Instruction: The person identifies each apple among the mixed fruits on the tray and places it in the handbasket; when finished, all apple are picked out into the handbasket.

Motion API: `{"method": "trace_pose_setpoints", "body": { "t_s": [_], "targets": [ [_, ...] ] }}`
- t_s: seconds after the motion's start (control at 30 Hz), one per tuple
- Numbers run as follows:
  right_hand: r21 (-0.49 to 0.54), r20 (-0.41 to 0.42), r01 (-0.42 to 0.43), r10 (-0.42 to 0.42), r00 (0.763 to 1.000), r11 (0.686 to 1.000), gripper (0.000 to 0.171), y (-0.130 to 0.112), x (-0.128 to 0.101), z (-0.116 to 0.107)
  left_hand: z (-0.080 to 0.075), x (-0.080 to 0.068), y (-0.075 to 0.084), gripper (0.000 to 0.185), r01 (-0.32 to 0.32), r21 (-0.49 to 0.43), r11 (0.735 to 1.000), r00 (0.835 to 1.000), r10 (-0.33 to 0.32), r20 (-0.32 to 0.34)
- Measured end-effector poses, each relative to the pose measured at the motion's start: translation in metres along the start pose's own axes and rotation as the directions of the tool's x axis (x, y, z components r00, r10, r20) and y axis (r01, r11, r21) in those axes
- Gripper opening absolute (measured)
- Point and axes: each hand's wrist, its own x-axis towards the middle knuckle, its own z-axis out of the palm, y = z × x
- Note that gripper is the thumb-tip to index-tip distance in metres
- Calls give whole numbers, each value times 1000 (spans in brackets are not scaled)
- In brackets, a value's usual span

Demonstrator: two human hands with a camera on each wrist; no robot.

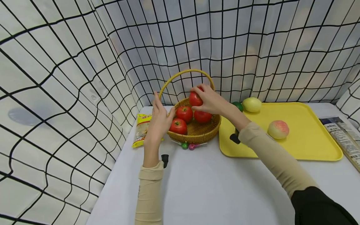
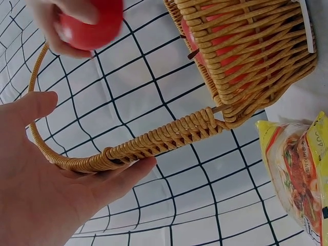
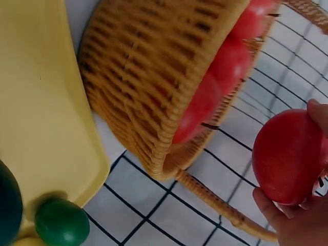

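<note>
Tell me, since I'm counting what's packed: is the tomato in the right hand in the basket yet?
Not yet. The right hand grips the tomato above the basket, apart from the three tomatoes lying inside.

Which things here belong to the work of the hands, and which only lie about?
In use:
- right hand gripping a tomato
- left hand touching the wicker basket handle
- three tomatoes in the basket

Lying about:
- yellow tray
- peach
- lemon
- snack packet
- newspaper
</note>
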Motion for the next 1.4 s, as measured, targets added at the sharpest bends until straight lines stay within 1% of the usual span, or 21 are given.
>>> {"method": "trace_pose_setpoints", "body": {
  "t_s": [0.13,0.2,0.27,0.4,0.47,0.6,0.73,0.83,0.93,1.0,1.17,1.27,1.33,1.4],
  "targets": [
    [-111,121,-16,29,992,994,73,8,32,8,0,1,0,93,-5,3,1000,1000,5,-3],
    [-141,174,-33,57,983,989,73,10,44,10,0,0,0,93,-8,0,1000,1000,8,-5],
    [-159,230,-51,88,969,986,74,12,54,13,0,0,0,93,-7,-2,1000,1000,7,-6],
    [-201,326,-85,149,933,976,76,16,66,21,0,0,0,93,-5,6,1000,1000,5,-11],
    [-216,356,-102,176,918,971,77,19,68,24,1,0,2,93,-4,10,1000,1000,4,-10],
    [-213,392,-119,196,899,970,83,24,62,28,3,1,4,93,-2,16,1000,1000,2,-11],
    [-229,403,-90,179,898,969,87,27,56,33,3,0,4,93,1,20,1000,1000,-1,-12],
    [-251,394,-60,159,905,966,86,27,56,36,2,-1,3,93,12,18,1000,1000,-11,-12],
    [-265,396,-53,159,904,963,86,25,57,38,2,-2,2,93,18,11,1000,1000,-18,-13],
    [-278,405,-56,170,898,959,86,24,56,39,2,-2,1,93,20,5,1000,1000,-20,-15],
    [-321,447,-27,176,877,947,86,22,55,37,1,-2,1,93,10,-1,1000,999,-10,-31],
    [-306,478,-30,181,859,951,84,23,53,37,1,-2,1,94,-1,-9,1000,1000,1,-31],
    [-272,497,-40,176,850,961,83,25,50,39,1,-1,2,94,-4,-14,1000,1000,3,-26],
    [-227,511,-43,157,845,973,82,28,47,41,1,-1,1,94,-1,-8,1000,1000,1,-20]
  ]
}}
